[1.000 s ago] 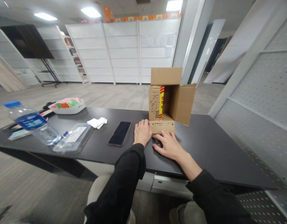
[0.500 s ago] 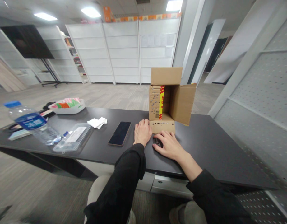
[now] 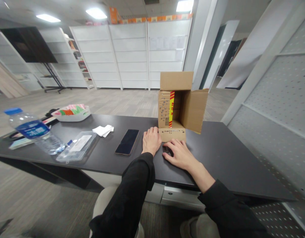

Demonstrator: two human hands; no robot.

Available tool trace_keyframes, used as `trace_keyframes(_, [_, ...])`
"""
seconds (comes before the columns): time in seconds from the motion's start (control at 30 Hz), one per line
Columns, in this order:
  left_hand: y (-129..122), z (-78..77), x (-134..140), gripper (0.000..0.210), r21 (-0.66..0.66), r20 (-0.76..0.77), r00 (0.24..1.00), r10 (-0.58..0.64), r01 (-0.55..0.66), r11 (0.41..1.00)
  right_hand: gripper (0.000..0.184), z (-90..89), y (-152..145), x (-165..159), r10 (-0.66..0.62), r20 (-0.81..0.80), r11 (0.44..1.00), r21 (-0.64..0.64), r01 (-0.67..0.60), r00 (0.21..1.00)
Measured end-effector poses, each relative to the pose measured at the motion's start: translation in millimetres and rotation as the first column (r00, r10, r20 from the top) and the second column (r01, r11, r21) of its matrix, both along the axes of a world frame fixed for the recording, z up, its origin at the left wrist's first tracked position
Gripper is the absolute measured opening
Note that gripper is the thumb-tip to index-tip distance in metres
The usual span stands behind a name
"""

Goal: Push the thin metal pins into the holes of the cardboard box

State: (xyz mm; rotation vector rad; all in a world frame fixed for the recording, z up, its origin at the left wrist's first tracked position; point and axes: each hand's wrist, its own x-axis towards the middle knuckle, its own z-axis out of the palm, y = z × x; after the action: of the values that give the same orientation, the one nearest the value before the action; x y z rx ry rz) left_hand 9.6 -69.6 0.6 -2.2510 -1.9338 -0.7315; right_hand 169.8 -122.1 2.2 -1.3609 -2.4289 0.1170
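A cardboard box [image 3: 199,109] stands open towards me, with yellow and red tape down its left flap. Several round screw or nail heads dot that flap, and a row of holes runs along the lower flap [image 3: 172,135]. At the lower flap's left edge rests my left hand [image 3: 151,141], fingers bent and close together, undersides hidden. Just in front of this flap, my right hand [image 3: 179,154] lies on the table with thumb and fingers apart. Several thin dark screws or nails [image 3: 166,149] lie in the gap between its thumb and forefinger.
On the dark table [image 3: 229,155], a phone [image 3: 127,142] lies left of my hands. Further left are crumpled tissue [image 3: 103,131], a clear plastic case [image 3: 79,145], a water bottle [image 3: 34,130] and a white tray [image 3: 79,116] of colourful items. A perforated panel [image 3: 278,96] rises at right.
My right hand's thumb and fingers have shifted very slightly. My left hand, the box and the other things on the table stay where they were.
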Motion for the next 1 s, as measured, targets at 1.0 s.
trace_keyframes(1.0, [0.0, -0.4, -0.1, 0.016, 0.002, -0.012, 1.000, 0.004, -0.004, 1.000, 0.023, -0.9, 0.8, 0.7, 0.006, -0.017, 1.000, 0.005, -0.006, 1.000])
